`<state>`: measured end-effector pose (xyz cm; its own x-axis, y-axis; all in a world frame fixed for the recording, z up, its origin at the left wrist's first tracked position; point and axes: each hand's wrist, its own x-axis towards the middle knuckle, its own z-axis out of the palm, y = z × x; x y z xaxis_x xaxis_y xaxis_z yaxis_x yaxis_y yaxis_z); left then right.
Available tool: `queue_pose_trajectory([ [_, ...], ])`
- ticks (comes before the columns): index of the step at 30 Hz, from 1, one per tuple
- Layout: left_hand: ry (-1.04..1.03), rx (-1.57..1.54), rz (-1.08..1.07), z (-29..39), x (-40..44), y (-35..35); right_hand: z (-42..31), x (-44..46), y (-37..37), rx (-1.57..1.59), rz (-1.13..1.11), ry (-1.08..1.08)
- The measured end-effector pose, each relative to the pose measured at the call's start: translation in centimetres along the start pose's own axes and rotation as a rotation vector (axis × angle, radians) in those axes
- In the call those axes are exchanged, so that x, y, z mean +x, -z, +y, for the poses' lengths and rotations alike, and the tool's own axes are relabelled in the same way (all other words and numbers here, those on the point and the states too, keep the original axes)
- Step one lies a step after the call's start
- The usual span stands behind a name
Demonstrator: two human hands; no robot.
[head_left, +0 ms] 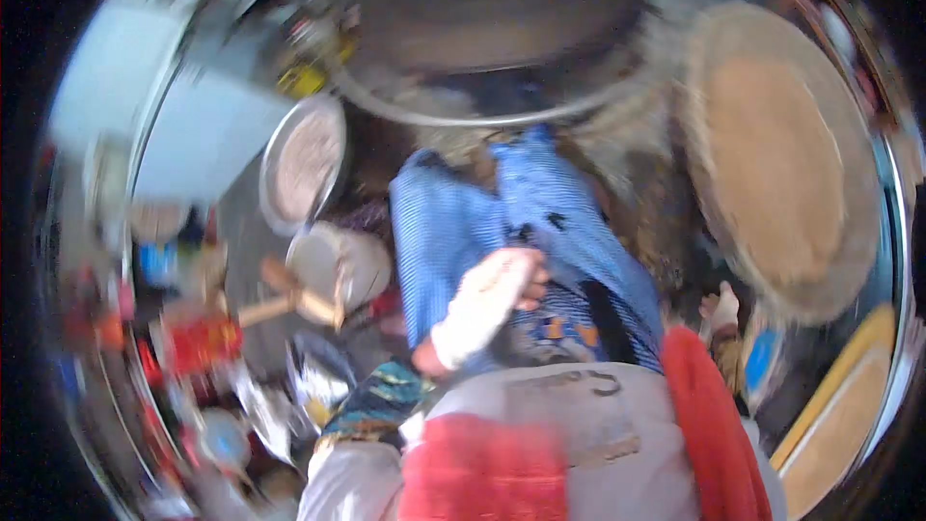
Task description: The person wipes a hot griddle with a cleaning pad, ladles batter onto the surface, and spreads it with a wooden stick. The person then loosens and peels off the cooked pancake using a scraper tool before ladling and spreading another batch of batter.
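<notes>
My left hand (pixel 502 287), pale at the back and wrist as if wrapped or strongly lit, is over my lap with its fingers curled in. Whether anything is inside them is hidden by blur. Beneath it, a blue checked cloth (pixel 449 241) with dark patches covers my legs. Off to the right side, my right hand (pixel 721 309) is held low with its fingers apart, near the edge of a large round tray (pixel 709 125) that carries a flat tan layer (pixel 772 164). Nothing can be seen in this hand.
A big dark round pan (pixel 492 10) lies ahead of my knees. To the left are a metal basin (pixel 268 174) of pale contents, a whitish bucket (pixel 362 260) and wooden sticks (pixel 265 311). A yellow-rimmed board (pixel 839 396) leans at lower right. Motion smears everything.
</notes>
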<state>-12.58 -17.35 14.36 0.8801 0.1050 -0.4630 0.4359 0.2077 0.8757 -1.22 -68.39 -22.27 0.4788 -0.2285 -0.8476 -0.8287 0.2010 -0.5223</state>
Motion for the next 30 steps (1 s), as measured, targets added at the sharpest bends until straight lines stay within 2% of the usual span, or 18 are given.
queue_pose_trajectory([
  [1, -0.032, 0.007, 0.044, -0.6, -0.3, 0.2, -3.5, -3.1, -5.4, -0.035, 0.031, 0.103],
  [4, -0.230, 0.216, 0.164, -1.4, -1.8, 1.5, -9.3, -10.2, -17.4, -0.161, -0.277, 0.361],
  [6, -0.360, 0.214, 0.317, -2.7, -3.3, 2.8, -11.7, -18.8, -26.5, -0.415, -0.321, 0.691],
  [8, -0.742, 0.668, 0.539, -2.6, -6.2, 5.4, -12.2, -27.3, -34.6, -0.594, -0.501, 0.924],
  [11, -0.756, 0.703, 0.816, -3.8, -9.1, 8.4, -9.3, -35.7, -44.3, -0.708, -0.955, 1.252],
  [12, -0.782, 0.741, 0.919, -4.2, -10.0, 9.4, -7.2, -37.1, -47.2, -0.640, -1.251, 1.180],
  [14, -0.654, 0.798, 1.056, -4.4, -11.9, 11.1, -3.7, -42.8, -52.6, -1.160, -1.247, 1.471],
  [15, -0.616, 0.840, 1.144, -4.7, -12.3, 11.9, -0.1, -42.9, -55.4, -1.137, -1.358, 1.172],
  [17, -0.525, 0.894, 1.294, -5.5, -12.5, 13.4, 6.4, -42.8, -60.4, -1.280, -1.441, 1.059],
  [18, -0.530, 0.891, 1.300, -6.5, -12.4, 14.1, 7.4, -46.7, -60.7, -1.364, -1.373, 0.619],
  [20, -0.495, 0.805, 1.191, -8.8, -12.0, 15.4, 12.2, -44.7, -63.5, -1.223, -1.510, 0.347],
  [22, -0.537, 0.836, 1.180, -8.3, -12.4, 15.8, 12.2, -45.6, -63.6, -1.154, -1.407, 0.318],
  [24, -0.557, 0.728, 1.171, -8.1, -13.1, 16.4, 9.6, -46.1, -63.0, -1.150, -1.408, 0.508],
  [25, -0.552, 0.656, 1.224, -8.6, -13.3, 17.2, 8.4, -45.5, -62.3, -1.075, -1.391, 0.716],
  [26, -0.542, 0.593, 1.279, -8.4, -13.3, 18.2, 6.5, -44.0, -61.7, -0.940, -1.409, 1.279],
  [28, -0.484, 0.283, 1.388, -6.8, -12.9, 20.3, 0.8, -43.3, -60.0, -0.838, -1.359, 1.866],
  [29, -0.422, 0.172, 1.444, -7.4, -12.0, 22.0, -1.2, -43.8, -58.2, -0.967, -1.249, 1.309],
  [30, -0.366, 0.064, 1.499, -7.8, -10.9, 23.7, -3.0, -44.2, -56.6, -0.671, -1.367, 0.962],
])
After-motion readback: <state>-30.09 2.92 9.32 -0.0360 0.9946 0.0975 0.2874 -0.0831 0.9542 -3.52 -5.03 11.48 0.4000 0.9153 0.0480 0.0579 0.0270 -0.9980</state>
